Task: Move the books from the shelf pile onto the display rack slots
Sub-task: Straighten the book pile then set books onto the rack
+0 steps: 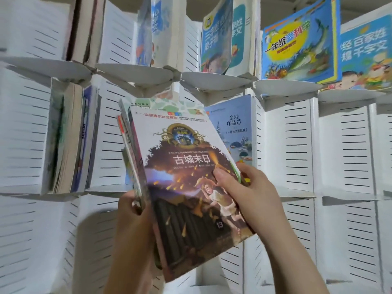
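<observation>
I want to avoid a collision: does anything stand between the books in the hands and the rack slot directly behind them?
Nothing visible hangs in the gap itself, but a pale blue book already stands in that slot, behind the upper right corner of the held books. The slot to the right shows no book.

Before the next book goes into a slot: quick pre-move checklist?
1. Grip: right hand holds the volcano book, thumb on its cover: ok.
2. Support: left hand holds the other books at their lower end: ok.
3. Separation: volcano book free of the other books: cannot tell; they fan apart only toward the top.
4. Target: the middle-row slot right of the pale blue book shows no book: ok.
5. Pose: volcano book upright for the slot: not ok, it is tilted.
</observation>
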